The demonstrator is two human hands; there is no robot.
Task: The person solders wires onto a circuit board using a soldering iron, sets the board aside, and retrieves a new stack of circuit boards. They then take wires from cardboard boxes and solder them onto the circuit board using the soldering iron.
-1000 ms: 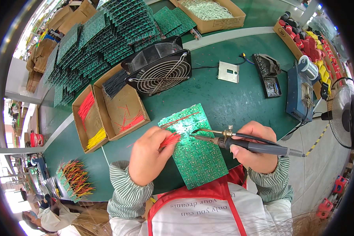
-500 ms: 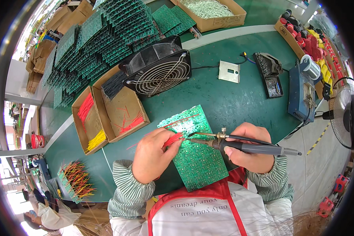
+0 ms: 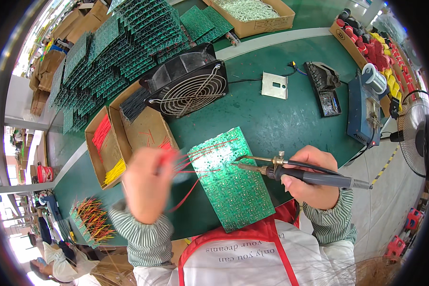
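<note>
A green circuit board [image 3: 238,200] lies tilted on the bench in front of me, with several thin red wires [image 3: 209,150] running off its left edge. My right hand [image 3: 314,181] grips a grey soldering iron [image 3: 314,177] that has a brass solder-feed tube [image 3: 260,158] fixed above it. Both tips point at the board's upper middle, where a bright glare shows. Left of the board, my left hand [image 3: 148,186] is smeared by motion, and a blurred bunch of red wires [image 3: 168,156] shows at its fingertips.
Cardboard trays of red wires [image 3: 101,131] and yellow wires [image 3: 114,172] stand at left beside a black fan [image 3: 190,86]. Stacked circuit boards [image 3: 143,35] fill the far left. A blue soldering station [image 3: 362,109] with a solder spool [image 3: 374,78] stands right; a wired board [image 3: 91,219] lies near left.
My left hand has swung left from the board with the red wires. More red wires now trail from the board. The soldering iron has shifted slightly right.
</note>
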